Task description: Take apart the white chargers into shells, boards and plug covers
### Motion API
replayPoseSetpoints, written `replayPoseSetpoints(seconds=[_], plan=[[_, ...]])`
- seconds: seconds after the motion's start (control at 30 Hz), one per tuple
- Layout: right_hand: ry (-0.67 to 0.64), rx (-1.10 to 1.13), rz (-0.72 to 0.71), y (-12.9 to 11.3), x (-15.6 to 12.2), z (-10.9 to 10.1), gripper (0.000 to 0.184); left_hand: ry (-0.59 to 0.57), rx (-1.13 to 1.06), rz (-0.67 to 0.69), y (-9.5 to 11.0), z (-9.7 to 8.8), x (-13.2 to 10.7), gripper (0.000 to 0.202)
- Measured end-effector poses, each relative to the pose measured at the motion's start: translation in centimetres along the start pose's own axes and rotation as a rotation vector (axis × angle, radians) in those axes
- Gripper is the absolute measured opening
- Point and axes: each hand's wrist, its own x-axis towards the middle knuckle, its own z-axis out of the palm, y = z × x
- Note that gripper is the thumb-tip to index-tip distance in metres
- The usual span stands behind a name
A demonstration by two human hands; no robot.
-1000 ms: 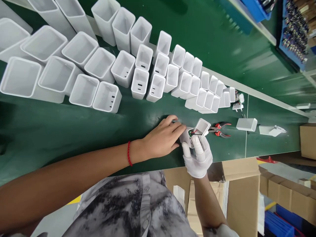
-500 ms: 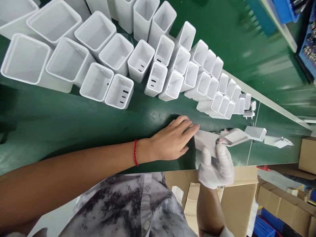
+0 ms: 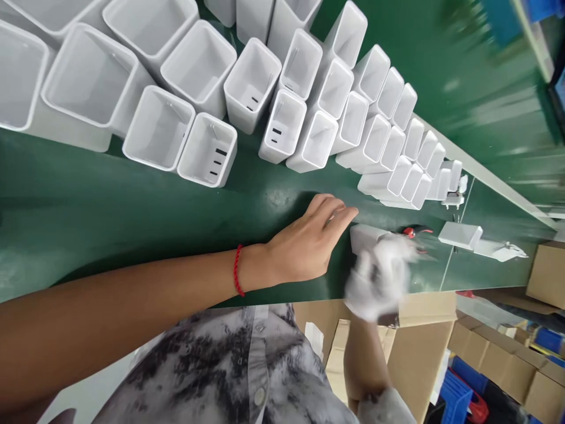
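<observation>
My bare left hand (image 3: 309, 244), with a red cord at the wrist, lies on the green belt (image 3: 132, 218) with its fingers stretched out. Its fingertips reach toward a white plastic housing (image 3: 364, 237) lying on the belt just to their right. My right hand (image 3: 379, 277) wears a white glove and is smeared by motion just below that housing; its fingers cannot be made out. Red-handled pliers (image 3: 415, 231) lie on the belt behind the gloved hand.
Rows of several empty white housings (image 3: 282, 126) stand open-end-up across the far side of the belt. Another white housing (image 3: 459, 234) and a white part (image 3: 503, 251) lie to the right. Cardboard boxes (image 3: 547, 274) and blue crates (image 3: 454, 394) sit below the belt's near edge.
My gloved right hand has dropped back from the open housing and is now blurred. The housing now lies on the belt. My left hand's fingers have let go and spread flat.
</observation>
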Motion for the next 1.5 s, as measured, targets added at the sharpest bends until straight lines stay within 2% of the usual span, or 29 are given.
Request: replayPoseSetpoints(seconds=[0.1, 0.17, 0.27, 0.33, 0.37, 0.47, 0.57, 0.67, 0.83, 1.13, 1.2, 1.27, 1.4, 1.43, 1.5], plan=[[0.039, 0.008, -0.054, -0.5, 0.3, 0.7, 0.039, -0.026, 0.014, -0.017, 0.0, 0.0, -0.1, 0.056], [0.014, 0.139, 0.008, -1.1, 0.7, 0.8, 0.043, -0.070, 0.022, 0.009, 0.0, -0.1, -0.2, 0.056], [0.106, 0.507, 0.243, -2.3, 1.5, 0.5, 0.052, -0.154, 0.036, 0.058, 0.1, -0.1, -0.2, 0.056], [0.183, 0.740, 0.461, -3.3, 2.3, -0.1, 0.048, -0.183, 0.007, 0.036, 0.3, -0.2, -0.1, 0.060], [0.178, 0.843, 0.579, -3.9, 2.8, -0.5, 0.043, -0.182, -0.022, 0.016, 0.4, -0.3, 0.1, 0.063], [0.006, 1.159, 0.916, -5.3, 4.6, -1.7, 0.036, -0.156, -0.106, -0.007, 0.7, -0.6, 0.4, 0.074], [-0.185, 1.395, 1.146, -6.0, 5.9, -2.6, 0.037, -0.142, -0.106, -0.005, 0.9, -0.8, 0.5, 0.078], [-0.263, 1.498, 1.249, -6.1, 6.5, -2.9, 0.036, -0.139, -0.078, -0.011, 1.0, -0.8, 0.4, 0.077], [-0.237, 1.556, 1.356, -6.3, 6.6, -3.0, 0.034, -0.123, -0.060, 0.000, 0.9, -0.7, 0.2, 0.078], [-0.253, 1.549, 1.376, -6.8, 6.6, -3.2, 0.033, -0.126, -0.067, -0.012, 0.7, -0.7, 0.3, 0.075], [-0.285, 1.494, 1.323, -6.7, 6.3, -3.1, 0.034, -0.110, -0.088, -0.002, 0.9, -0.7, 0.2, 0.075], [-0.259, 1.392, 1.148, -6.7, 5.8, -3.0, 0.036, -0.093, -0.130, 0.019, 1.1, -1.0, 0.3, 0.079], [0.071, 1.064, 0.591, -6.5, 4.6, -2.8, 0.045, -0.101, -0.265, 0.023, 2.1, -1.8, 0.8, 0.083], [0.096, 1.030, 0.502, -6.5, 4.4, -2.9, 0.050, -0.113, -0.296, 0.015, 2.3, -2.1, 1.0, 0.081], [0.036, 1.061, 0.426, -6.5, 4.3, -3.1, 0.056, -0.146, -0.342, 0.003, 2.8, -2.5, 1.5, 0.076]])
